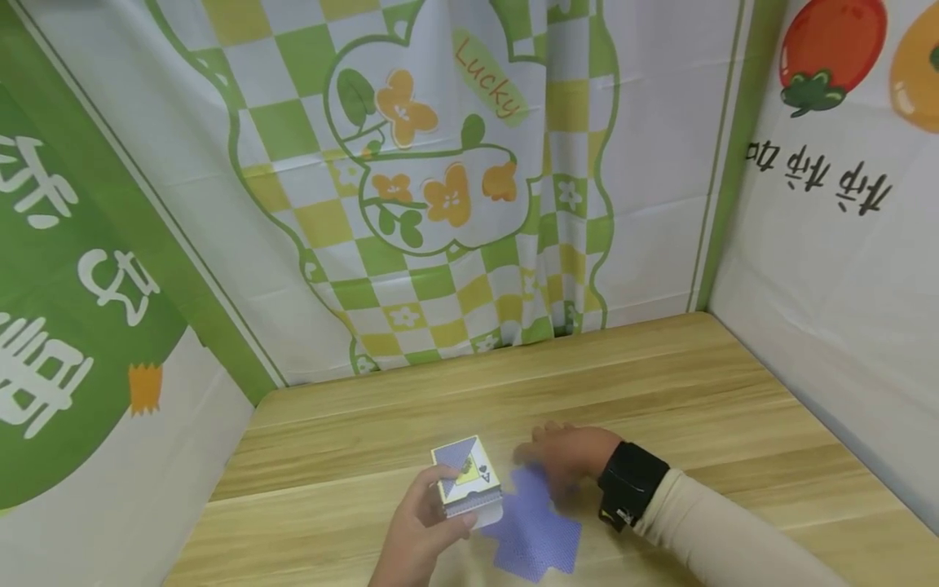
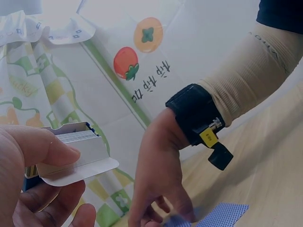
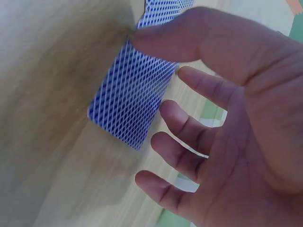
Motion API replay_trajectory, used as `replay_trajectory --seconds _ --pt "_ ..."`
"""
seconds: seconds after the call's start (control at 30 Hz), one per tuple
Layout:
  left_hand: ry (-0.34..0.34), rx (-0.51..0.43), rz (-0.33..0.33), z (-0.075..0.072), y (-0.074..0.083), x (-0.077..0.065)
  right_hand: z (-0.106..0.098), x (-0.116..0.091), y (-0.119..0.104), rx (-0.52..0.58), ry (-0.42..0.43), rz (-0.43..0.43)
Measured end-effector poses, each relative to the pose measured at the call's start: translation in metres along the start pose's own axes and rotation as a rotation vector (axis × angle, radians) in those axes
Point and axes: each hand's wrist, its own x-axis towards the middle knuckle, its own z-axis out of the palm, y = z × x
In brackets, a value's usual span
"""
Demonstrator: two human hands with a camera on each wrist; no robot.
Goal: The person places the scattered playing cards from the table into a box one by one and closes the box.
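My left hand [image 1: 424, 522] grips a playing-card box [image 1: 469, 469] with an ace printed on its face. In the left wrist view the end flap [image 2: 83, 172] of the box hangs open and a stack of cards [image 2: 78, 136] shows inside, with the thumb across that end. Beside it, blue patterned playing cards [image 1: 535, 530] lie overlapping on the wooden table. My right hand [image 1: 568, 456] is over the far end of these cards, slightly blurred. In the right wrist view its thumb overlaps one blue card [image 3: 130, 90], while the other fingers are spread and loosely bent; contact is unclear.
The wooden table [image 1: 352, 440] runs back to a checked green and yellow curtain [image 1: 440, 285]. Printed cloth walls [image 1: 829, 310] stand at both sides. A black wrist device [image 1: 632, 483] is strapped on the right forearm.
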Motion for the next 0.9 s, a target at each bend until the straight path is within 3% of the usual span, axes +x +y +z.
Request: replay_trajectory --seconds 0.23,0.43,0.77,0.9 --pt "-0.004 0.006 0.009 -0.001 -0.003 0.0 0.008 -0.017 0.014 0.151 0.007 0.032" --pt "-0.003 -0.003 0.009 0.0 -0.005 0.002 0.019 -0.045 0.027 0.291 0.065 0.01" --pt "-0.008 -0.002 -0.006 0.0 -0.005 0.002 0.042 -0.093 0.039 0.385 0.085 0.067" --pt "-0.007 -0.008 -0.005 0.0 -0.007 0.003 0.051 -0.111 0.036 0.388 0.135 0.082"
